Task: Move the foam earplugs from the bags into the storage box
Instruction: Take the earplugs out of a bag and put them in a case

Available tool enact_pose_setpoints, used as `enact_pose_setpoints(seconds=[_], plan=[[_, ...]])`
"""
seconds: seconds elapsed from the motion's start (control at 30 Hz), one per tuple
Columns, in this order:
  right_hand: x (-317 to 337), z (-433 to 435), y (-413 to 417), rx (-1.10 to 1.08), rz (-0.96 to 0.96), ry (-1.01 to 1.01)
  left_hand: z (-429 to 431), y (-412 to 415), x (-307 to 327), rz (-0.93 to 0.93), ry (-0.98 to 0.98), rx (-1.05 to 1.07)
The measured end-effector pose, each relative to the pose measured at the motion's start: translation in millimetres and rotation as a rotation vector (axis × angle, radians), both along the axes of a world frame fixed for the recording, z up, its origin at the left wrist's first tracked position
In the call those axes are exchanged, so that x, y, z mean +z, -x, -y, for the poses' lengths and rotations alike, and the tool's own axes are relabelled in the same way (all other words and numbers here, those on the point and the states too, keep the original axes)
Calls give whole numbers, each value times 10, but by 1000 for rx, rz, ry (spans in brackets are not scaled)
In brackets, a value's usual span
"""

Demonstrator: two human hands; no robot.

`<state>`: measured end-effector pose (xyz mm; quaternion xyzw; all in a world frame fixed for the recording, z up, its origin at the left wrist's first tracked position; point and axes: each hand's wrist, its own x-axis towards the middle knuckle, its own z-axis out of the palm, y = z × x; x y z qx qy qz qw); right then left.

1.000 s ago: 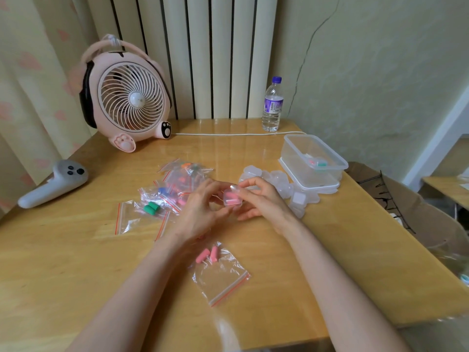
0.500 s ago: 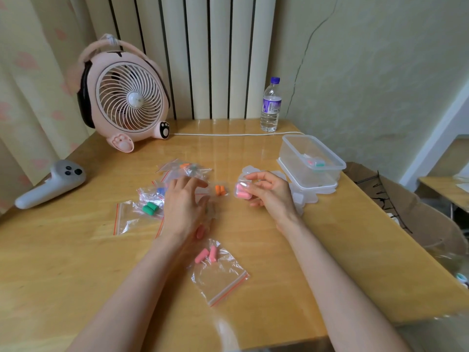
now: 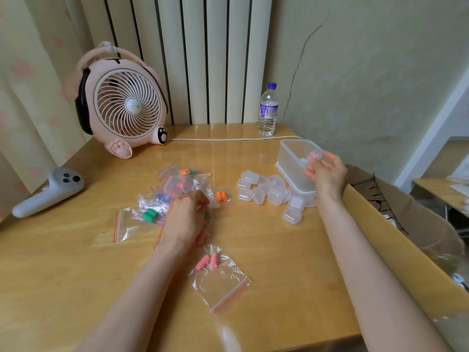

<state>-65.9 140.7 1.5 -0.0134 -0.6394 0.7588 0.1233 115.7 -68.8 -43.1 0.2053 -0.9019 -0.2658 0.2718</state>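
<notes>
1. right hand: fingers pinching pink earplugs right at the storage box rim
2. left hand: fingers curled on a clear bag, well left of the storage box

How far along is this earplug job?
Done: cannot tell; the inside of the clear plastic storage box is mostly hidden. In hand: right hand holds pink foam earplugs at its rim; left hand pinches a clear zip bag. Left: bagged green earplugs, orange earplugs, a nearer pink pair.
</notes>
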Motion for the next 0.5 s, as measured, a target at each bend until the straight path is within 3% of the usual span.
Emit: enact_pose_setpoints(seconds=[0.2,0.3,0.4,0.5], plan=[[79,-88,-16,77,-37,-276,-80,-10,126,-187,-113,-124],[201,-23,-432,353,-171,-338,-208,-42,233,-265,-292,-238],[260,68,-830,742,-307,-533,-336,-60,345,-295,-405,-331],[243,146,-1039,840,-337,-526,-448,-80,475,-307,-472,-435]])
